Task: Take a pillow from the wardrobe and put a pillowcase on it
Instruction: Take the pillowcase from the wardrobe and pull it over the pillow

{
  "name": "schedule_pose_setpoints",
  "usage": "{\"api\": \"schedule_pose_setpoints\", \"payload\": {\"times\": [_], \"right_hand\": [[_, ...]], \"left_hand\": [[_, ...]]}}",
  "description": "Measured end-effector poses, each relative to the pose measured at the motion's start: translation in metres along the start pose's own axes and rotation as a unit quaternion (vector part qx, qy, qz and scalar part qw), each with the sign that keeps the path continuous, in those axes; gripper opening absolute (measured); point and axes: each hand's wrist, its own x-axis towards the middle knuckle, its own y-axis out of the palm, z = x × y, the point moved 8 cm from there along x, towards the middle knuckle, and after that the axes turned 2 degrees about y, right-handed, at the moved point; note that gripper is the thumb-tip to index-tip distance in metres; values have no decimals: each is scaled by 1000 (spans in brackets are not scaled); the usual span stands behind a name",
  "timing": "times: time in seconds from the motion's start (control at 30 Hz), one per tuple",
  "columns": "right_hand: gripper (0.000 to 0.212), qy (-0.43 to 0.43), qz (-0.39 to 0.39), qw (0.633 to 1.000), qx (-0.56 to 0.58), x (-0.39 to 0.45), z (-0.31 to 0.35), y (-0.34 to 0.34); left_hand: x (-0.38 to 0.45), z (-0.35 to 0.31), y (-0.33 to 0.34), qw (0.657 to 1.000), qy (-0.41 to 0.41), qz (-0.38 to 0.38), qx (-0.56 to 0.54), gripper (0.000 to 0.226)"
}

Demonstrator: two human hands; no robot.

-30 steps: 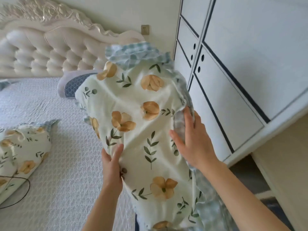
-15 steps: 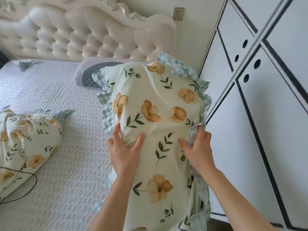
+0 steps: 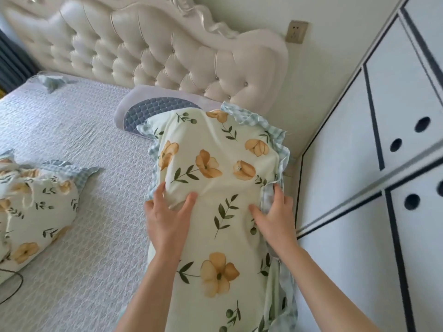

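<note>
A cream pillowcase (image 3: pixel 215 164) with orange flowers, green leaves and a blue checked frill covers a pillow lying lengthwise on the bed's right side. The pillow itself is hidden inside the cloth. My left hand (image 3: pixel 167 216) presses on the case at its left side, fingers spread, thumb pinching a fold. My right hand (image 3: pixel 275 216) grips the checked frill and cloth at the right edge. The white wardrobe (image 3: pixel 374 164) with dark lines and round holes stands shut at the right.
A second pillow in the same flowered case (image 3: pixel 36 207) lies at the left on the quilted white bed cover (image 3: pixel 72 144). A grey-blue pillow (image 3: pixel 153 109) rests against the tufted cream headboard (image 3: pixel 143 51). A black cable (image 3: pixel 14 286) curls at the lower left.
The pillow in its case came down from upright in the air onto the bed. My left hand slid up onto the case's top face; my right hand kept hold of the right edge.
</note>
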Motion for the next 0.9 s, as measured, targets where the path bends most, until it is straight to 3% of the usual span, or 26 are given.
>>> {"api": "schedule_pose_setpoints", "payload": {"times": [0.63, 0.9], "right_hand": [[81, -10, 105, 993, -54, 292, 108, 107], [78, -66, 169, 982, -45, 409, 145, 155]], "left_hand": [[254, -41, 96, 992, -122, -28, -9, 80], [335, -56, 137, 984, -155, -88, -27, 80]]}}
